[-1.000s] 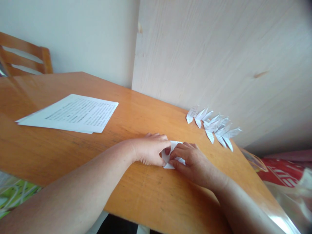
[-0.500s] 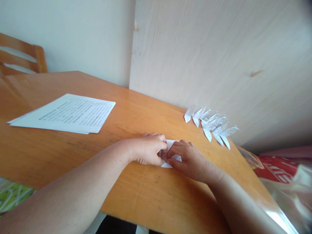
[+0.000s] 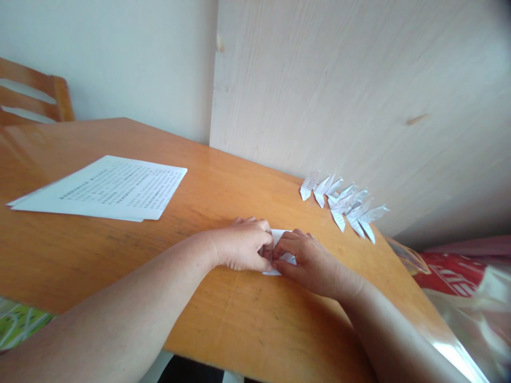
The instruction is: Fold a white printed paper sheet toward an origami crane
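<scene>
A small folded sheet of white paper (image 3: 277,235) lies on the wooden table (image 3: 239,324), mostly covered by my fingers. My left hand (image 3: 248,243) grips its left part, thumb and fingertips curled together. From the right, my right hand (image 3: 305,258) pinches the same paper, its fingertips almost touching those of my left. The exact folds are hidden under both hands. Further back to the right, several folded paper pieces with pointed wings (image 3: 345,205) stand in a row along the table's far edge.
A stack of printed sheets (image 3: 115,186) lies at the left of the table. Behind it are a wooden chair (image 3: 59,98) and a wall. A pale wooden board (image 3: 319,80) rises along the far edge. Red and white bags (image 3: 451,274) sit beyond the right edge.
The view has shifted very slightly. Both hands stay at the folded paper, with hardly any movement of the fingers.
</scene>
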